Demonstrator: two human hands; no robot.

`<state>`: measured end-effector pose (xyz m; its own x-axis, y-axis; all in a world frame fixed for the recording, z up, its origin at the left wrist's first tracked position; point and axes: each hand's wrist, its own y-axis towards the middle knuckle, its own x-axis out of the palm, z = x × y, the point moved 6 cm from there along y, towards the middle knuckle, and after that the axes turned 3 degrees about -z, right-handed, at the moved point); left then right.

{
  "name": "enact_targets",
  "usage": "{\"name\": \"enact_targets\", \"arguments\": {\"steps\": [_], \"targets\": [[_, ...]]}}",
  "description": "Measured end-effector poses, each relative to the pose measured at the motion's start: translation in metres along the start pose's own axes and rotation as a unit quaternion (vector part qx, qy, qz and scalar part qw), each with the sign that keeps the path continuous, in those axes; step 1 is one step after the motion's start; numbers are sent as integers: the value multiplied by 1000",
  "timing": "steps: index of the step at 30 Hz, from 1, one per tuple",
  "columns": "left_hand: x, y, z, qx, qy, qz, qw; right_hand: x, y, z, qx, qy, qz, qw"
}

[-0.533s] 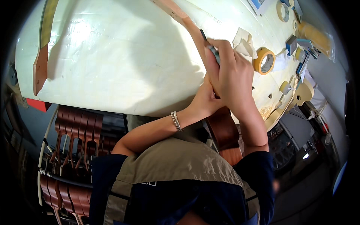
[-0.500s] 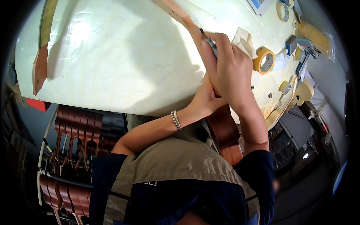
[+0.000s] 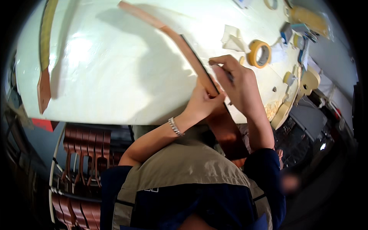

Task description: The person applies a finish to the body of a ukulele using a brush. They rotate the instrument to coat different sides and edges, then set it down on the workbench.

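Note:
A brown wooden ukulele (image 3: pixel 229 137) is turned on its side, its body against my apron at the table's near edge. Its neck (image 3: pixel 193 59) slants away to the far left over the table, with a dark fretboard edge facing right. My left hand (image 3: pixel 202 102) is wrapped round the neck close to the body, thumb across it. Just right of the neck, my right hand (image 3: pixel 240 82) is curled, forefinger bent toward the thumb. Something small and dark shows inside its fingers, mostly hidden. The right fingertips seem slightly apart from the neck.
A yellow tape roll (image 3: pixel 259 54) and a pale cloth (image 3: pixel 234 38) lie beyond my right hand. Another neck (image 3: pixel 44 86) lies at the table's left. Brown wooden parts (image 3: pixel 86 143) hang on a rack at lower left. A pale guitar-shaped piece (image 3: pixel 308 81) is at right.
The neck has swung left and shows its dark edge. My right hand has drawn back from lying over the neck to its right side. The left hand keeps its grip.

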<state>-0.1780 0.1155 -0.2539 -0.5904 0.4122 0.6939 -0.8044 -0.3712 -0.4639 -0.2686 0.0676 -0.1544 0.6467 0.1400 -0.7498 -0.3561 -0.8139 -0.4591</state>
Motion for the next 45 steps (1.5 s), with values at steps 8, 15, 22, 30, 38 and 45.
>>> {"name": "enact_targets", "arguments": {"steps": [8,15,22,30,38,45], "targets": [[4,2,-4,10,-50,-36,998,-59,-20,189,42,-8,297,954],[5,0,3,-4,-64,-20,998,-48,-9,146,-100,-171,353,915],[2,-1,-2,-9,-50,-38,998,-27,23,125,-96,-210,309,923],[-4,0,-1,-5,79,-19,997,10,7,10,-89,140,57,984],[-1,0,7,16,49,-33,998,17,9,4,-33,72,56,995],[0,0,3,62,33,-22,997,16,47,-30,-117,-35,165,979]]}}
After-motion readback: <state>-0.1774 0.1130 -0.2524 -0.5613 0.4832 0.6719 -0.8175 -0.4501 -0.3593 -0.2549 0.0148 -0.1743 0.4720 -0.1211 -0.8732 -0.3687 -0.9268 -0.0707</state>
